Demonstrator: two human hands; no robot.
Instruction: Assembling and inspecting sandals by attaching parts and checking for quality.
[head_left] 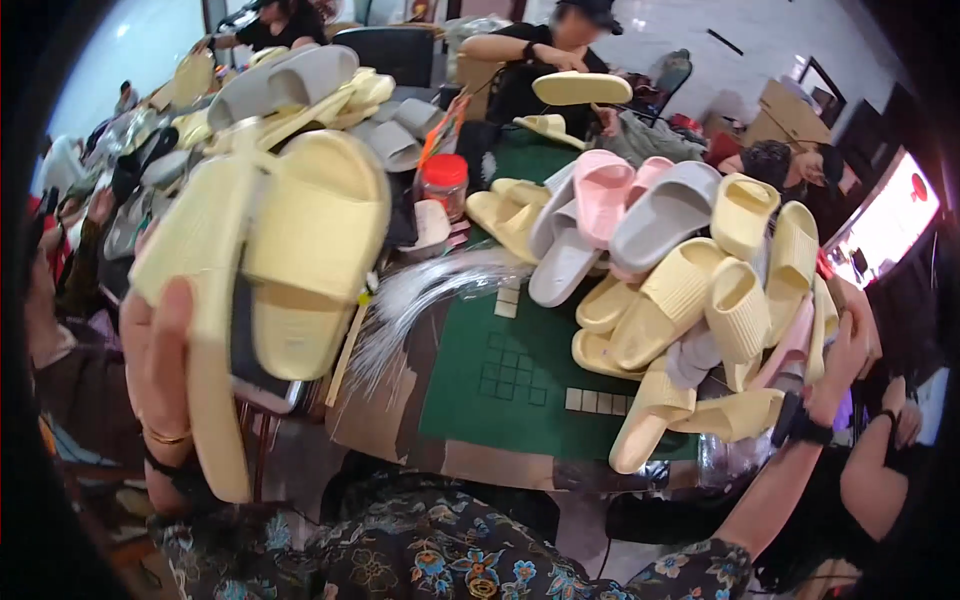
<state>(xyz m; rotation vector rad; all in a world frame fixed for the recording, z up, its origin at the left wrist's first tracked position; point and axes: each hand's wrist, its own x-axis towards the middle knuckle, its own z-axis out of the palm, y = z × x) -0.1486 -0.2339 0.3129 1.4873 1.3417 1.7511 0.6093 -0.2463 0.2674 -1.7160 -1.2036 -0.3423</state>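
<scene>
Raised at the left, my left hand [160,370] is closed round a pale yellow slipper [222,400] turned on its edge. A second pale yellow slipper [312,240] hangs right beside it, sole side partly toward me; whether my fingers hold this one too is hidden. My right hand [848,335] is at the right edge of a heap of slippers, closed against an upright yellow slipper [823,325]; its fingertips are partly hidden. Yellow, grey and pink slippers [603,195] make up the heap.
The heap lies on a green mat [470,400] beside a bundle of clear plastic strands [420,300]. A red-lidded jar [444,185] stands behind. More slippers [285,85] are piled at the back left. Across the table a person [550,60] handles a yellow slipper [582,89]; other people sit around.
</scene>
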